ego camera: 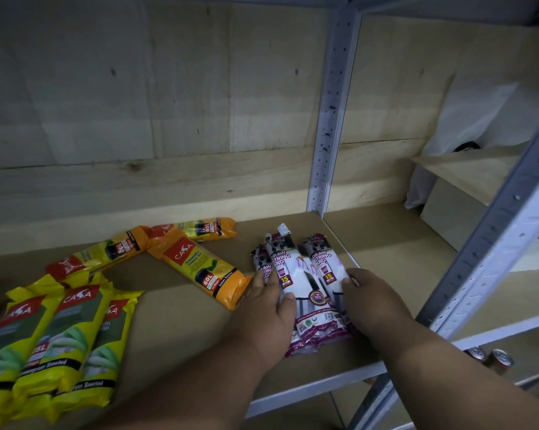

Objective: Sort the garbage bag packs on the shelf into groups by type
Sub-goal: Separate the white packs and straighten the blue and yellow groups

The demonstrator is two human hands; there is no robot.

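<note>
Squaring up the white-and-purple drawstring bag packs [305, 290] at the right end of the brown shelf board [175, 321].

Left hand [266, 318] and right hand [375, 301] apart, flat-fingered, pressing the trio's flanks; next, probably gathering the scattered orange lemon-scented packs [200, 268] beside the yellow-green packs [54, 339].

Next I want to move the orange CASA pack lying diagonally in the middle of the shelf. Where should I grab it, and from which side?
Grip the orange CASA pack across its narrow width near the middle, coming from above. It lies flat and diagonal, with open shelf along its near long edge. Avoid its lower end, which sits close to the left hand; its upper end crowds another orange pack.
</note>
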